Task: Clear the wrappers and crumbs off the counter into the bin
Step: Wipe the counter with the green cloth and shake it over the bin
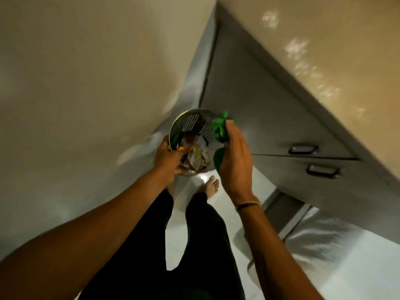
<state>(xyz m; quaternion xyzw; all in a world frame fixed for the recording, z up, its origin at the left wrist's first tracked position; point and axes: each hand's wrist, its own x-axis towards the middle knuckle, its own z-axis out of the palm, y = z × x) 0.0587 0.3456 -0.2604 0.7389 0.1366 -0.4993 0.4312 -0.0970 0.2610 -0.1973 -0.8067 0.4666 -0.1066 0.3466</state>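
A round metal bin [190, 123] with a slotted wall stands on the floor in the corner, straight below me. Crumpled wrappers [198, 158], white, orange and yellow, lie inside it. My left hand [166, 158] is closed around the bin's near-left rim, with an orange wrapper [183, 149] right at its fingers. My right hand [234, 156] hovers over the bin's right edge and grips a bunched green cloth [219, 126], which sticks out above and below the palm. The picture is blurred by motion.
Grey cabinet drawers with dark recessed handles [303, 149] [322, 171] run along the right, under a beige counter [324, 50]. A pale wall [86, 72] closes the left side. My bare foot [213, 185] stands on the white floor just short of the bin.
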